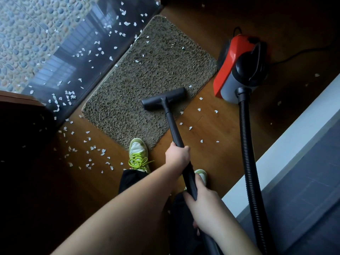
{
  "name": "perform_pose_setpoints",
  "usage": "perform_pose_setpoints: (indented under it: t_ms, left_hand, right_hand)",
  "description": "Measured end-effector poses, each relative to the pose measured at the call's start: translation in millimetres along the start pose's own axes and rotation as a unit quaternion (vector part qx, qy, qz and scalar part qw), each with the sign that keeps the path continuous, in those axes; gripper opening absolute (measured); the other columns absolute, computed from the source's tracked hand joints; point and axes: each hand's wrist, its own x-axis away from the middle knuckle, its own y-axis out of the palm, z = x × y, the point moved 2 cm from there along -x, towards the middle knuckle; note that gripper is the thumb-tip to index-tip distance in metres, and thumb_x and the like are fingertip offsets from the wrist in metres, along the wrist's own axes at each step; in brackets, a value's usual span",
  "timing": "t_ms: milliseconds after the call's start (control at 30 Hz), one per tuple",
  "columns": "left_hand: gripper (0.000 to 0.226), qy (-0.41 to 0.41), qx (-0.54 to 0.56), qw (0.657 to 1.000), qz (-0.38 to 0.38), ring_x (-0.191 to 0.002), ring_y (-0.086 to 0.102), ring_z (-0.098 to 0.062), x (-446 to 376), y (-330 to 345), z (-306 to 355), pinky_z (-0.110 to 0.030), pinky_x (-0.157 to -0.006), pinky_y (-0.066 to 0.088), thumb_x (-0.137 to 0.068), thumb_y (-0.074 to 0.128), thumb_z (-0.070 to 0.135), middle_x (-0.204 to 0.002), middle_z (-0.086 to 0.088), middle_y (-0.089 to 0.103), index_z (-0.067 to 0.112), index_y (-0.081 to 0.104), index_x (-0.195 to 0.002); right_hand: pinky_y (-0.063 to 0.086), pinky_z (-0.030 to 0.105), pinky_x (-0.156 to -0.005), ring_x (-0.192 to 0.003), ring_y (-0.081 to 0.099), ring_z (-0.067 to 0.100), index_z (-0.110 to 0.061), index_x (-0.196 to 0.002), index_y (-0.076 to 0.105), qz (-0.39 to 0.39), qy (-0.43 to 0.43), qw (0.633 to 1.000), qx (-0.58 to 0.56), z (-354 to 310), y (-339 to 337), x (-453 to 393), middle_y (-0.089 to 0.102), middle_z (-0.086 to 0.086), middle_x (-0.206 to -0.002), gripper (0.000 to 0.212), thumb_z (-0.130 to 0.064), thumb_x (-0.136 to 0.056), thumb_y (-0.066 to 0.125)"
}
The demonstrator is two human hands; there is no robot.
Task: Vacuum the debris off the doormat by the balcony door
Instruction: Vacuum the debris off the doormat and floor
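A shaggy brown doormat (pixel 147 76) lies on the wooden floor beside the glass balcony door (pixel 73 45). A few white scraps (pixel 137 61) dot its far half. The black vacuum floor head (pixel 163 98) sits flat on the mat's right edge. Its black wand (pixel 174 129) runs back toward me. My left hand (pixel 177 156) grips the wand midway. My right hand (pixel 200 197) grips it lower down, close to my body. A red and grey vacuum body (pixel 237 69) stands to the right of the mat, its ribbed hose (pixel 248 153) curving back toward me.
White scraps (pixel 88 153) litter the floor left of my green-laced shoe (pixel 138 155), which touches the mat's near corner, and more lie along the door track (pixel 62 100) and right of the mat. A white ledge (pixel 294 135) borders the right. A power cord (pixel 303 52) trails behind the vacuum.
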Motion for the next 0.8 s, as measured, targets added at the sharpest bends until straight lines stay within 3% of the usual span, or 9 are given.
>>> perform_pose_setpoints:
  t_ms: [133, 233, 367, 600, 800]
  left_hand:
    - [0.044, -0.008, 0.007, 1.000, -0.003, -0.083, 0.059, -0.021, -7, -5, 5, -0.021, -0.050, 0.038, -0.092, 0.056, 0.031, -0.117, -0.008, 0.064, 0.013, 0.053, -0.131]
    - [0.046, -0.014, 0.009, 1.000, -0.004, -0.080, 0.061, -0.019, -3, -5, 3, -0.022, -0.053, 0.045, -0.091, 0.056, 0.032, -0.116, -0.008, 0.064, 0.013, 0.051, -0.133]
    - [0.048, -0.015, 0.003, 1.000, -0.006, -0.073, 0.057, -0.016, 7, -3, 1, -0.019, -0.044, 0.036, -0.093, 0.055, 0.030, -0.118, -0.010, 0.063, 0.013, 0.047, -0.137]
    - [0.048, -0.020, 0.015, 0.999, -0.021, -0.092, 0.063, -0.024, 25, 8, -16, -0.031, -0.076, 0.053, -0.092, 0.056, 0.031, -0.115, -0.007, 0.063, 0.013, 0.047, -0.135]
    - [0.054, -0.035, 0.019, 0.999, -0.026, -0.112, 0.062, -0.025, 37, 23, -34, -0.027, -0.083, 0.049, -0.094, 0.055, 0.031, -0.131, -0.007, 0.059, 0.014, 0.042, -0.144]
  right_hand:
    - [0.057, 0.044, -0.082, -0.093, 0.068, 0.029, -0.037, -0.152, 0.002, -0.005, 0.001, 1.000, -0.002, -8, 0, -7, 0.062, 0.010, -0.117, 0.068, -0.040, -0.096, 0.041]
    - [0.057, 0.043, -0.084, -0.097, 0.068, 0.027, -0.036, -0.152, -0.002, -0.006, 0.011, 1.000, 0.013, -7, 2, -4, 0.059, 0.010, -0.122, 0.069, -0.042, -0.097, 0.040]
    - [0.057, 0.042, -0.084, -0.095, 0.068, 0.026, -0.035, -0.152, -0.002, -0.010, 0.019, 1.000, 0.018, 0, 3, 0, 0.060, 0.010, -0.121, 0.070, -0.046, -0.097, 0.040]
    - [0.055, 0.031, -0.084, -0.095, 0.068, 0.022, -0.041, -0.151, -0.006, -0.020, 0.020, 0.999, 0.026, 13, 1, 22, 0.063, 0.006, -0.117, 0.073, -0.047, -0.096, 0.042]
    - [0.047, 0.027, -0.094, -0.111, 0.060, 0.017, -0.037, -0.152, -0.007, -0.033, 0.047, 0.997, 0.045, 25, 1, 35, 0.056, 0.004, -0.130, 0.073, -0.049, -0.098, 0.040]
